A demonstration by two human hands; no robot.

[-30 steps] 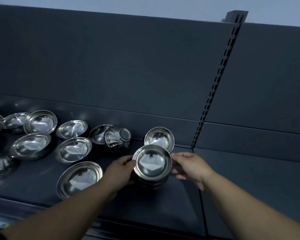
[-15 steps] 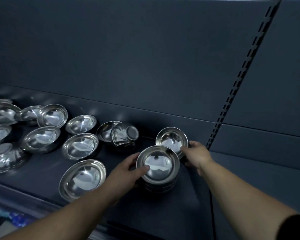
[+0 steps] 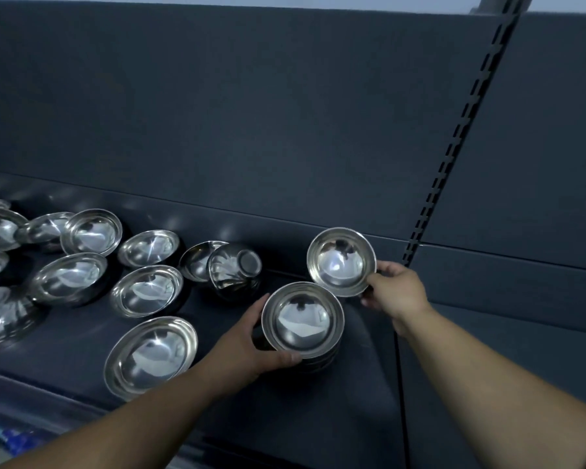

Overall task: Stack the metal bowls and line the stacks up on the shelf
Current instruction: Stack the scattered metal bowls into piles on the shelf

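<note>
1. The stack of small steel bowls (image 3: 301, 321) is found standing on the shelf deck (image 3: 318, 418), near its right end and toward the front edge. Several nested rims are visible below the top bowl.
2. The left hand (image 3: 247, 346) is wrapped round the stack's left side, thumb at the near rim and fingers at the far side. This is judged to brace the stack against sliding or tipping while another bowl is added.
3. A single steel bowl (image 3: 340, 262) is pinched at its right rim by the right hand (image 3: 398, 289), just behind and to the right of the stack. It is tilted with its mouth toward the viewer. Whether its base is clear of the deck cannot be confirmed.
4. The rim pinch is judged to leave the underside free, so that the bowl can be lowered into the stack.
5. Loose bowls (image 3: 147, 291) of several widths are scattered to the left, unstacked. One overturned bowl (image 3: 235, 270) is noted leaning against a neighbour.
6. The task is assessed as at an early stage: one stack is under construction and no line has been formed.
</note>
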